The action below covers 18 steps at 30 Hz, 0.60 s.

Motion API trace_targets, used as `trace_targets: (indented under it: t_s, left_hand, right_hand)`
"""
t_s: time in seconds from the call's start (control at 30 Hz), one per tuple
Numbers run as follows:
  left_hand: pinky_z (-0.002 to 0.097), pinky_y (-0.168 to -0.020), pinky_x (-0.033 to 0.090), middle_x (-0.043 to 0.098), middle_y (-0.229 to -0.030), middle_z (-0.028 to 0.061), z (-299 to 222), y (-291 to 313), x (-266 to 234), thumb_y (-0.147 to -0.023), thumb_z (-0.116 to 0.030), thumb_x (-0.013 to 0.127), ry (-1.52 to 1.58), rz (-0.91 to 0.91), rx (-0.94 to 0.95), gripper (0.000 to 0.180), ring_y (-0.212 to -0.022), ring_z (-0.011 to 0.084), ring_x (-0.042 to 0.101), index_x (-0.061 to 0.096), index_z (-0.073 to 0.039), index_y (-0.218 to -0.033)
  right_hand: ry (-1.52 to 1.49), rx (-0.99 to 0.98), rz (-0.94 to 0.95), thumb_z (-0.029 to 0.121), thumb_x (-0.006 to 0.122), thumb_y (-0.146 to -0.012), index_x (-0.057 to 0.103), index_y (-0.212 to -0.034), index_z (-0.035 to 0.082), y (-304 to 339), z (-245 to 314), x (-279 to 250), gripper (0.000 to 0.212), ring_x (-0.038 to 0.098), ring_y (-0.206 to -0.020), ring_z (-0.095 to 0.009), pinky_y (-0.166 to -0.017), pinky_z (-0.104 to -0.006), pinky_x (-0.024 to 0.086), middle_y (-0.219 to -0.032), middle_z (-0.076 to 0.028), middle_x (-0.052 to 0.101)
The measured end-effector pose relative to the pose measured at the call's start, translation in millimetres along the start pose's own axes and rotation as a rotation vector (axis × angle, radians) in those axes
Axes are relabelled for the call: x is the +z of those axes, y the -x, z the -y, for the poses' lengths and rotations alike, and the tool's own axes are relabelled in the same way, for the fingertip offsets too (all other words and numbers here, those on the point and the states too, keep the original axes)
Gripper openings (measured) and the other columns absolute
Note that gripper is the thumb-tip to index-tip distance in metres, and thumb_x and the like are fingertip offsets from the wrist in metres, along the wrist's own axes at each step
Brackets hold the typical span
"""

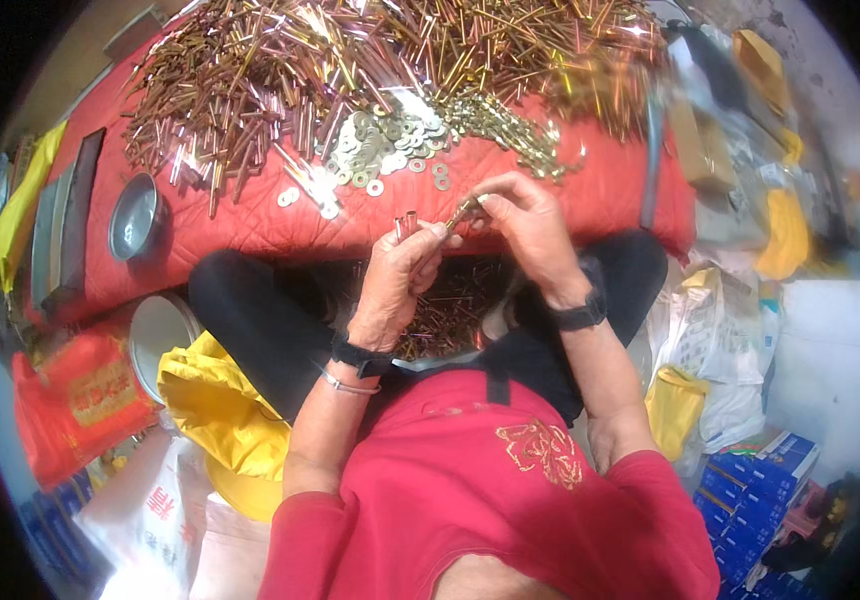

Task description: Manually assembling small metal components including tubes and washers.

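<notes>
My left hand is closed around a few short metal tubes, whose open ends poke up above the fingers. Between the two hands lies a slim brass-coloured rod, slanting up to the right, its lower end in my left fingertips. The fingertips of my right hand pinch its upper end; any small part there is hidden. Just beyond the hands, on a red quilted cloth, are a heap of flat round washers and a pile of small brass-coloured nuts.
A large heap of metal rods and tubes covers the far side of the cloth. At left sits a grey metal bowl. More rods lie below, between my knees. Bags flank me, with blue boxes at lower right.
</notes>
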<state>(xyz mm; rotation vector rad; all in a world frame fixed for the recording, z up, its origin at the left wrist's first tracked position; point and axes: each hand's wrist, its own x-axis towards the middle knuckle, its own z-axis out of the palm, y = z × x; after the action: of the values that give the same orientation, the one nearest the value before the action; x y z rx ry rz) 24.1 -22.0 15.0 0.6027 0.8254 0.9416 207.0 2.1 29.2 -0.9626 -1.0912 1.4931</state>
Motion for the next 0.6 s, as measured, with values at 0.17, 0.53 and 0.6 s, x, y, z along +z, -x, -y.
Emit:
trace_targets:
  t_s: [0.17,0.53,0.6]
  left_hand:
    - [0.0199,-0.040,0.021,0.038,-0.053,-0.0070,-4,3,4,-0.090,-0.023,0.057,-0.029,0.015,-0.002,0.025,-0.043,0.0026,0.030,0.063,0.000,-0.086]
    - [0.0202,-0.040,0.020,0.036,-0.051,-0.0080,-18,-3,3,-0.090,-0.024,0.059,-0.222,0.050,-0.008,0.024,-0.042,0.0022,0.030,0.065,-0.002,-0.083]
    - [0.0200,-0.040,0.020,0.036,-0.052,-0.0083,-16,-3,4,-0.089,-0.024,0.060,-0.352,0.017,0.073,0.023,-0.042,0.0020,0.030,0.065,-0.002,-0.082]
  right_hand:
    - [0.084,-0.112,-0.004,0.005,0.064,-0.087,0.065,-0.097,0.001,0,-2,1,0.011,0.056,-0.088,-0.009,-0.080,-0.0231,0.046,-0.091,-0.001,0.063]
    - [0.656,-0.109,0.086,0.016,0.060,-0.090,0.061,-0.087,0.001,-4,15,-8,0.015,0.057,-0.071,-0.013,-0.065,-0.0275,0.045,-0.074,-0.005,0.058]
    - [0.869,-0.269,0.095,0.017,0.058,-0.091,0.059,-0.084,0.000,-4,15,-8,0.019,0.058,-0.070,-0.017,-0.064,-0.0302,0.045,-0.072,-0.006,0.057]
